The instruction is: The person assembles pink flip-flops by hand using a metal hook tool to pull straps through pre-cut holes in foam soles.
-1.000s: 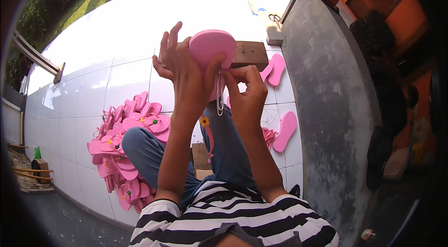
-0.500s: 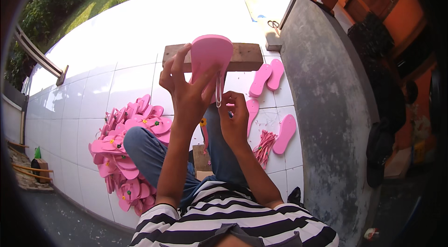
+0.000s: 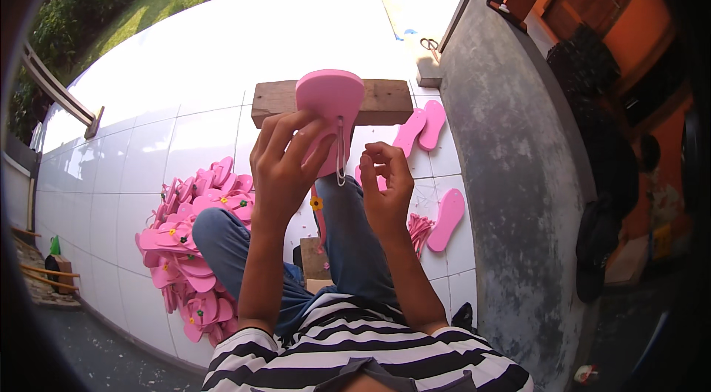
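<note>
My left hand point(image 3: 285, 162) is closed on a pink flip-flop sole point(image 3: 329, 86), which it keeps tilted up in front of a wooden beam. From a hole in the sole hangs a thin metal wire loop point(image 3: 341, 162), its rounded end pointing down. Below the sole dangles a pink strap with a yellow flower point(image 3: 317, 203); its upper end is hidden behind the sole and hand. Just right of the loop, apart from it, is my right hand point(image 3: 390, 188). Its fingers are loosely bent and parted, with nothing visible in them.
The wooden beam point(image 3: 274, 101) lies beyond my knees. Left of me is a heap of finished pink flip-flops point(image 3: 185, 244). To the right lie loose pink soles point(image 3: 446, 219) and a bundle of pink straps point(image 3: 419, 233), beside a grey ledge point(image 3: 511, 170). Scissors point(image 3: 429, 45) rest farther off.
My right hand has come away from the end of the wire loop and moved slightly right. The left hand has lowered the sole a little and shifted its fingers on it.
</note>
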A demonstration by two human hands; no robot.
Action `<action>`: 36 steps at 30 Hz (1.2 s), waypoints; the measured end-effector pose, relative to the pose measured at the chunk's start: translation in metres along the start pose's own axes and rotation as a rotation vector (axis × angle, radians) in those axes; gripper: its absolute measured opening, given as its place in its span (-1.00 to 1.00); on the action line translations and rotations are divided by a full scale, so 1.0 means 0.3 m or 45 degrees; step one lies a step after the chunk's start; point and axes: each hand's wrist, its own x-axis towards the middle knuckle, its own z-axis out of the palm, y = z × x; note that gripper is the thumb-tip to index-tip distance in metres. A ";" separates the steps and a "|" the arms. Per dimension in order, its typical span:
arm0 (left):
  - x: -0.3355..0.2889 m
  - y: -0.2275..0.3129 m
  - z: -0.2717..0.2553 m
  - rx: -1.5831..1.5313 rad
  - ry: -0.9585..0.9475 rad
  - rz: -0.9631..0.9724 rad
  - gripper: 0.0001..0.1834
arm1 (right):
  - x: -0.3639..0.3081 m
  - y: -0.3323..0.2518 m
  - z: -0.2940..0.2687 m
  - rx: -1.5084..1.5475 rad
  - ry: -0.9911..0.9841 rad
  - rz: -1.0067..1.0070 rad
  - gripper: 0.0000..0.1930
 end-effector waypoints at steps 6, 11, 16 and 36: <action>0.003 -0.001 0.025 -0.035 0.025 -0.028 -0.72 | 0.174 -0.111 -0.024 -0.594 -0.242 -0.651 -0.69; 0.006 -0.005 0.039 -0.069 0.069 -0.074 -0.75 | 0.203 -0.165 0.003 -0.862 -0.308 -0.644 -0.74; 0.005 0.000 0.029 -0.139 0.058 -0.146 -0.76 | 0.196 -0.200 -0.028 -0.474 -0.527 -0.355 -0.80; -0.139 0.004 0.001 -0.420 0.015 -0.418 -0.72 | 0.112 -0.163 -0.037 -0.490 -0.413 -0.363 -0.63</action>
